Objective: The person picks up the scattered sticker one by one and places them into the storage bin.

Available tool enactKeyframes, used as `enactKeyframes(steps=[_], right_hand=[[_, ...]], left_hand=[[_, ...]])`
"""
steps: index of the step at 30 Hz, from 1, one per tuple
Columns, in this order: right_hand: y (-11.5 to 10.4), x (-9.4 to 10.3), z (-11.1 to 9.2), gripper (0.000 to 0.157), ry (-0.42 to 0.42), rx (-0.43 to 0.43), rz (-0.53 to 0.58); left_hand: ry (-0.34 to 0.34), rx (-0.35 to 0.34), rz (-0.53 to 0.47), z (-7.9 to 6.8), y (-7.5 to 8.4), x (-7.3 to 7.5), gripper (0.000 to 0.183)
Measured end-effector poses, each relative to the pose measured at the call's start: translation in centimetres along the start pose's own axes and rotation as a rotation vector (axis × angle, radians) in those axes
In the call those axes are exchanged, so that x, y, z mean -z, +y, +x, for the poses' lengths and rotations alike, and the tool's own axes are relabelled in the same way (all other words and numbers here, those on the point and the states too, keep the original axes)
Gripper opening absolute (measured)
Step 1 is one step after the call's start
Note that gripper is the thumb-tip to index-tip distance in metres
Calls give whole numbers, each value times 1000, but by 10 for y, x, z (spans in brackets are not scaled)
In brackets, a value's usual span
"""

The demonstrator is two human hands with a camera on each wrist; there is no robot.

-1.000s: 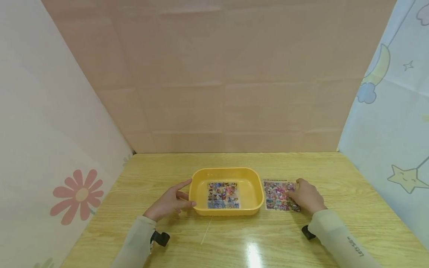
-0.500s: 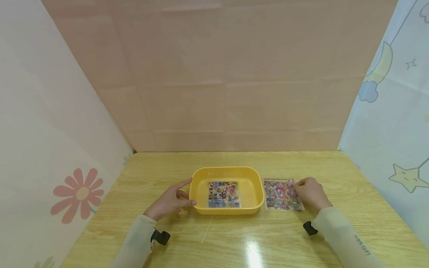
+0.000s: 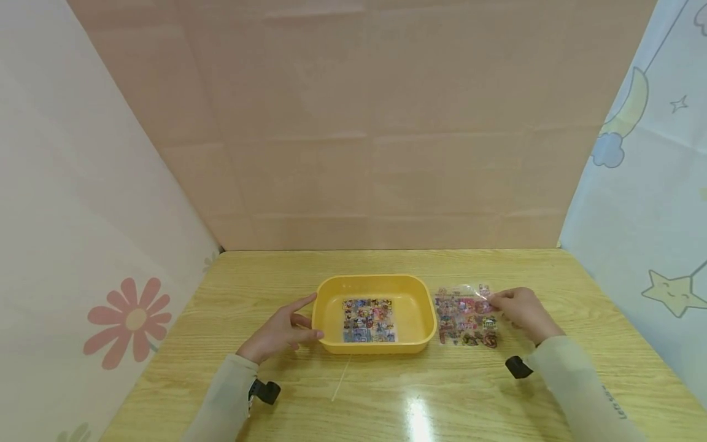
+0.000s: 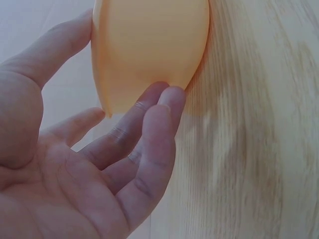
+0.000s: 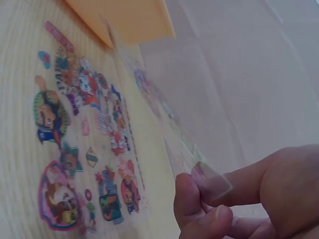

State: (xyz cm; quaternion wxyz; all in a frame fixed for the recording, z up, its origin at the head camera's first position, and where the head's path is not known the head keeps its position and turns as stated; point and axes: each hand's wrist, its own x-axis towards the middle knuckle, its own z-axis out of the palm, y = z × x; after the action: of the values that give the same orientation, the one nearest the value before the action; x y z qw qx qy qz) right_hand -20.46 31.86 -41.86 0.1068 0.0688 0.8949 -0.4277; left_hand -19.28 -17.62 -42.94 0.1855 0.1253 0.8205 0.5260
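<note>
My right hand [image 3: 521, 311] pinches the edge of a clear sticker sheet [image 5: 187, 144] between thumb and fingers. That sheet is tilted up over a second clear sticker sheet [image 5: 94, 134], printed with colourful cartoon figures, which lies flat on the table. In the head view, the two overlap just right of a yellow plastic tray [image 3: 414, 319]. Another colourful sticker sheet [image 3: 369, 320] lies inside the tray. My left hand [image 3: 282, 331] spans the tray's left end with spread, relaxed fingers. Its fingertips [image 4: 158, 117] rest at the outer wall and rim.
The wood-grain table [image 3: 287, 270] runs back to a creased beige cloth [image 3: 359, 184]. White patterned sheets with a flower [image 3: 134, 321] and a star [image 3: 671, 293] hang at the sides. A thin pale line [image 3: 340, 379] marks the tabletop before the tray.
My right hand has moved slightly right and up, and lifts the upper sticker sheet away from the one beneath, fanning it upward. My left hand and the tray have stayed put.
</note>
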Motion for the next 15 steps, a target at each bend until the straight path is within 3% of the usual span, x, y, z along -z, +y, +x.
enactKeyframes(steps=[8, 15], right_hand=[[-4, 5, 0, 52, -30, 2, 93], [-13, 6, 0, 53, -36, -8, 101]], left_hand=[[6, -1, 5, -1, 1, 0, 92], [1, -6, 6, -1, 1, -1, 93]])
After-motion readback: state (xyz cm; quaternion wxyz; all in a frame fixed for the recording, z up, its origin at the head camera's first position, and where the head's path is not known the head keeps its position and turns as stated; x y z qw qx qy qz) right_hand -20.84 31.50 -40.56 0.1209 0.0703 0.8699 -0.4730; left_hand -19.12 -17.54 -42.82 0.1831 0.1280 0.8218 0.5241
